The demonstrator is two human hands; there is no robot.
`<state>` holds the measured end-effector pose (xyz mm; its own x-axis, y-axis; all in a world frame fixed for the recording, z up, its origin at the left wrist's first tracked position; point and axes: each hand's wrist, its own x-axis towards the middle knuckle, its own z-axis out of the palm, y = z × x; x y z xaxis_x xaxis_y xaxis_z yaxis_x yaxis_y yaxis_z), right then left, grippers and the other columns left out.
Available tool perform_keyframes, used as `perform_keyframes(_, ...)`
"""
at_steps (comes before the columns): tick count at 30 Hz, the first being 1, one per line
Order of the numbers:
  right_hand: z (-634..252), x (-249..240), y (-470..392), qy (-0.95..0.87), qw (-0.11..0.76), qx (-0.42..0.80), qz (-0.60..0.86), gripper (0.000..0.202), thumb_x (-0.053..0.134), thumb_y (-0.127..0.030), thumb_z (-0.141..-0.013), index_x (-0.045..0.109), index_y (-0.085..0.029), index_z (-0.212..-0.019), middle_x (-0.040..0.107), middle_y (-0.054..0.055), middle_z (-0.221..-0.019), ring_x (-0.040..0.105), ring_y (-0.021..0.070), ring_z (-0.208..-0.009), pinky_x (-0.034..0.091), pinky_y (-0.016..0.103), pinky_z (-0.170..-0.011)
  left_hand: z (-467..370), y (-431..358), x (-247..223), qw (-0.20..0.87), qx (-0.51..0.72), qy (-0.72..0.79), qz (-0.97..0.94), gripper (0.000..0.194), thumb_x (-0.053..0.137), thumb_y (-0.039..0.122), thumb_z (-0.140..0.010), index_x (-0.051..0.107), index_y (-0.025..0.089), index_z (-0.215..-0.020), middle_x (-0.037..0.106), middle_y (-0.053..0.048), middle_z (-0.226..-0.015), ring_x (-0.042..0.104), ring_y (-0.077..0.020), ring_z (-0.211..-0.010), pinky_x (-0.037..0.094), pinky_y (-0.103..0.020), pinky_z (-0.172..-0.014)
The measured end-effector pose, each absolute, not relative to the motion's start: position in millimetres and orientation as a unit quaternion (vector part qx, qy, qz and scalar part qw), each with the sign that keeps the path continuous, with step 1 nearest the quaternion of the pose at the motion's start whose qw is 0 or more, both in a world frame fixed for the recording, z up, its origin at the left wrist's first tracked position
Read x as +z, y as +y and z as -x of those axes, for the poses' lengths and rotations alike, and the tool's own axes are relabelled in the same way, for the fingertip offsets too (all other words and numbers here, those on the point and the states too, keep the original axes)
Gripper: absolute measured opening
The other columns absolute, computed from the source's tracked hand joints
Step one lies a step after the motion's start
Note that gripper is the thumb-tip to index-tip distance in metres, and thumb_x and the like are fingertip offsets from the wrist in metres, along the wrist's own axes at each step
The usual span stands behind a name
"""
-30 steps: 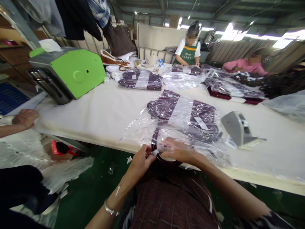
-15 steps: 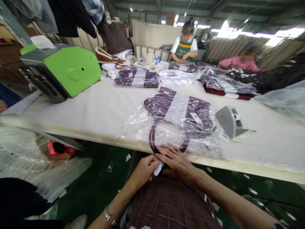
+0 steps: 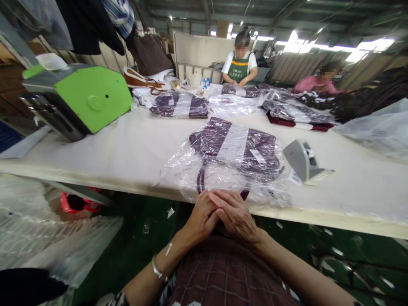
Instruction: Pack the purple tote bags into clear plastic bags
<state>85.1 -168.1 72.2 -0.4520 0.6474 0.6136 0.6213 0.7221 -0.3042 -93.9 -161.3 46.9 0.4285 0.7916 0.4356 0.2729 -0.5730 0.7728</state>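
Note:
A folded maroon item with a white band lies inside a clear plastic bag (image 3: pixel 178 170) on the table in front of me. Two curved maroon straps (image 3: pixel 201 176) run from it toward the table's front edge. My left hand (image 3: pixel 204 216) is closed at the bag's near edge, its fingertips partly covered by the other hand. Whatever it pinches is hidden. My right hand (image 3: pixel 234 214) has its fingers pressed together over the bag's near edge, overlapping the left fingers. Both hands touch each other close to my body.
Right of the bag stands a grey tape dispenser (image 3: pixel 301 159). A green and grey machine (image 3: pixel 95 100) occupies the table's left. More bagged maroon items (image 3: pixel 180 105) lie farther back. Two people (image 3: pixel 239 63) work across the table. Plastic sheeting (image 3: pixel 79 238) hangs below the left edge.
My left hand has turned and moved up against my right hand. The white strip that showed in my left fingers is out of sight. The view has shifted slightly.

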Motion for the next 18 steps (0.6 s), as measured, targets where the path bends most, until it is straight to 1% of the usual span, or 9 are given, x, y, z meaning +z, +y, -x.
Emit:
perform_keyframes(2, -79.8, 71.8, -165.1, -0.86, 0.383, 0.039, 0.336, 0.035, 0.044, -0.023, -0.103, 0.063, -0.019, -0.133, 0.072, 0.009, -0.127, 0.063, 0.023, -0.121, 0.048, 0.045, -0.107, 89.1, -159.0, 35.2, 0.262, 0.412, 0.315, -0.814, 0.036, 0.041, 0.036, -0.105, 0.067, 0.022, -0.125, 0.071, -0.01, -0.124, 0.059, -0.0239, -0.124, 0.027, -0.053, -0.122)
perform_keyframes(5, -70.9, 91.7, -163.9, -0.845, 0.434, 0.094, 0.297, 0.026, 0.047, -0.014, -0.1, 0.07, -0.019, -0.112, 0.079, 0.006, -0.105, 0.073, 0.0181, -0.102, 0.052, 0.041, -0.104, 86.6, -153.2, 13.8, 0.201, 0.394, 0.324, -0.836, 0.036, 0.039, 0.032, -0.106, 0.068, 0.024, -0.126, 0.075, -0.007, -0.117, 0.061, -0.0219, -0.118, 0.023, -0.054, -0.124)
perform_keyframes(7, -66.0, 118.9, -165.7, -0.806, 0.5, 0.139, 0.285, 0.028, 0.045, -0.012, -0.1, 0.072, -0.019, -0.102, 0.079, 0.005, -0.094, 0.074, 0.0171, -0.093, 0.055, 0.04, -0.1, 88.2, -150.9, 0.8, 0.162, 0.368, 0.329, -0.855, 0.035, 0.042, 0.026, -0.105, 0.068, 0.028, -0.128, 0.074, -0.005, -0.12, 0.059, -0.0222, -0.125, 0.024, -0.054, -0.124)
perform_keyframes(9, -63.7, 145.7, -168.2, -0.751, 0.562, 0.182, 0.295, 0.032, 0.042, -0.016, -0.102, 0.073, -0.019, -0.1, 0.078, 0.006, -0.094, 0.074, 0.0194, -0.096, 0.055, 0.043, -0.101, 92.9, -151.8, -6.9, 0.125, 0.345, 0.321, -0.873, 0.036, 0.045, 0.022, -0.103, 0.065, 0.028, -0.132, 0.07, -0.006, -0.131, 0.051, -0.0235, -0.136, 0.026, -0.054, -0.124)
perform_keyframes(10, -63.8, 154.3, -169.4, -0.732, 0.572, 0.21, 0.306, 0.034, 0.041, -0.02, -0.104, 0.074, -0.018, -0.1, 0.078, 0.007, -0.094, 0.074, 0.0203, -0.098, 0.056, 0.043, -0.1, 96.7, -153.1, -7.9, 0.109, 0.34, 0.321, -0.877, 0.037, 0.047, 0.022, -0.102, 0.063, 0.026, -0.134, 0.067, -0.007, -0.136, 0.047, -0.0245, -0.141, 0.026, -0.054, -0.124)
perform_keyframes(12, -66.2, 155.3, -171.6, -0.733, 0.523, 0.295, 0.319, 0.042, 0.037, -0.028, -0.107, 0.076, -0.018, -0.094, 0.079, 0.007, -0.091, 0.075, 0.0187, -0.091, 0.06, 0.036, -0.09, 107.0, -154.5, -4.7, 0.082, 0.346, 0.336, -0.872, 0.039, 0.048, 0.023, -0.102, 0.058, 0.021, -0.139, 0.062, -0.01, -0.143, 0.042, -0.0256, -0.146, 0.024, -0.055, -0.125)
perform_keyframes(14, -71.1, 134.5, -172.1, -0.774, 0.393, 0.383, 0.317, 0.046, 0.038, -0.035, -0.107, 0.078, -0.019, -0.09, 0.078, 0.005, -0.086, 0.075, 0.0155, -0.08, 0.061, 0.028, -0.078, 119.6, -150.1, 2.4, 0.065, 0.351, 0.361, -0.862, 0.04, 0.047, 0.023, -0.102, 0.056, 0.018, -0.141, 0.061, -0.012, -0.144, 0.041, -0.0251, -0.147, 0.022, -0.055, -0.126)
perform_keyframes(16, -77.0, 101.7, -167.8, -0.811, 0.3, 0.386, 0.323, 0.042, 0.043, -0.039, -0.106, 0.078, -0.02, -0.091, 0.079, 0.005, -0.088, 0.075, 0.0161, -0.084, 0.061, 0.028, -0.081, 130.7, -137.0, 9.7, 0.056, 0.337, 0.381, -0.859, 0.04, 0.044, 0.022, -0.102, 0.057, 0.019, -0.14, 0.06, -0.011, -0.145, 0.041, -0.025, -0.147, 0.022, -0.054, -0.127)
perform_keyframes(18, -81.1, 70.4, -156.2, -0.827, 0.291, 0.316, 0.363, 0.034, 0.048, -0.037, -0.104, 0.078, -0.021, -0.1, 0.079, 0.007, -0.101, 0.073, 0.019, -0.101, 0.059, 0.034, -0.093, 136.8, -115.7, 15.7, 0.047, 0.32, 0.42, -0.848, 0.041, 0.043, 0.023, -0.102, 0.056, 0.018, -0.141, 0.056, -0.013, -0.15, 0.039, -0.0284, -0.149, 0.024, -0.056, -0.125)
